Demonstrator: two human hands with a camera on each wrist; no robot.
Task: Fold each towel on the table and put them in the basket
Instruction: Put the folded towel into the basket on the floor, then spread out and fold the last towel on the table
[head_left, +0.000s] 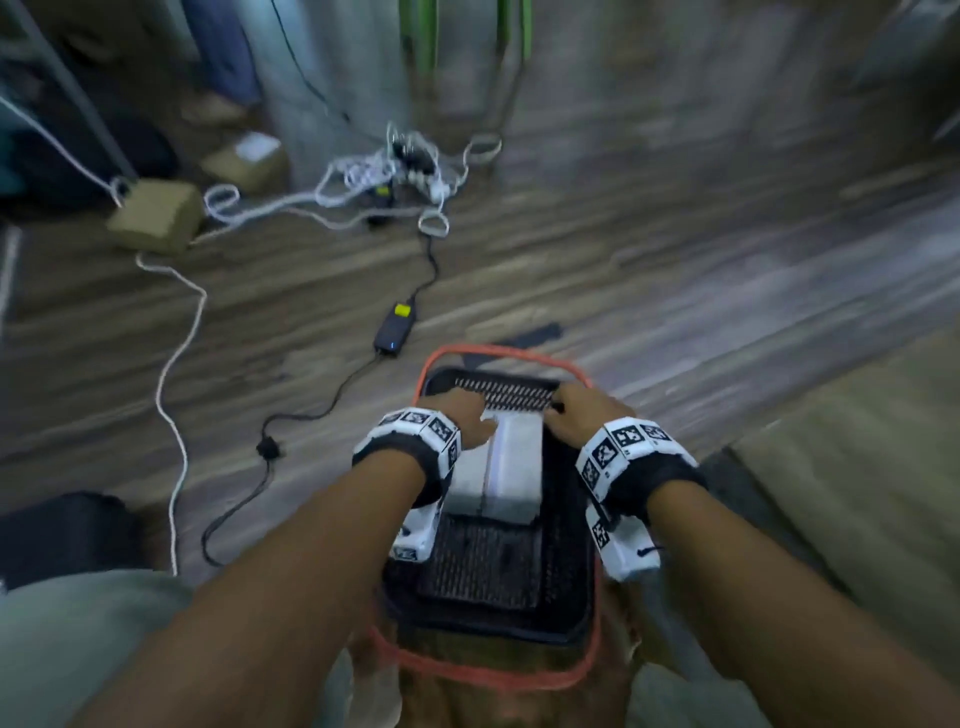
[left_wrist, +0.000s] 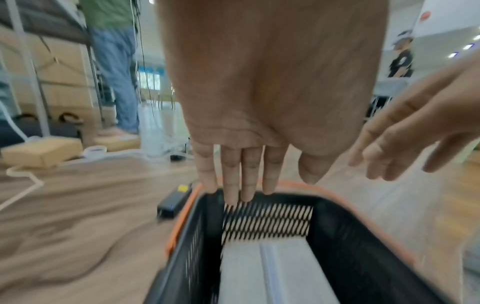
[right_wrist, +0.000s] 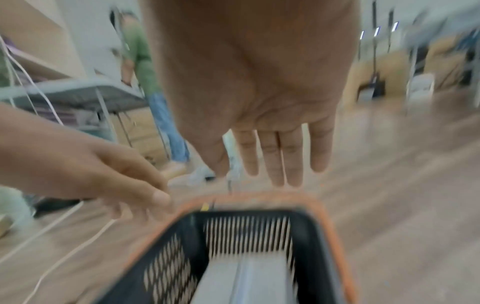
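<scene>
A black slotted basket (head_left: 571, 618) with an orange rim stands on the floor below me. A folded grey towel (head_left: 496, 470) lies inside it against the far wall, also in the left wrist view (left_wrist: 259, 273) and the right wrist view (right_wrist: 246, 283). My left hand (head_left: 460, 421) hovers over the towel's far left corner, fingers straight (left_wrist: 244, 174) and holding nothing. My right hand (head_left: 582, 415) hovers over the far right corner, fingers straight (right_wrist: 283, 158) and empty. Both hands are above the towel, apart from it.
Wooden floor (head_left: 675, 270) around the basket carries a black power adapter (head_left: 393, 331) with its cable, white cords (head_left: 363, 182) and a cardboard box (head_left: 156, 215). A table corner (head_left: 857, 467) is at right. A standing person's legs (left_wrist: 116, 82) are at far left.
</scene>
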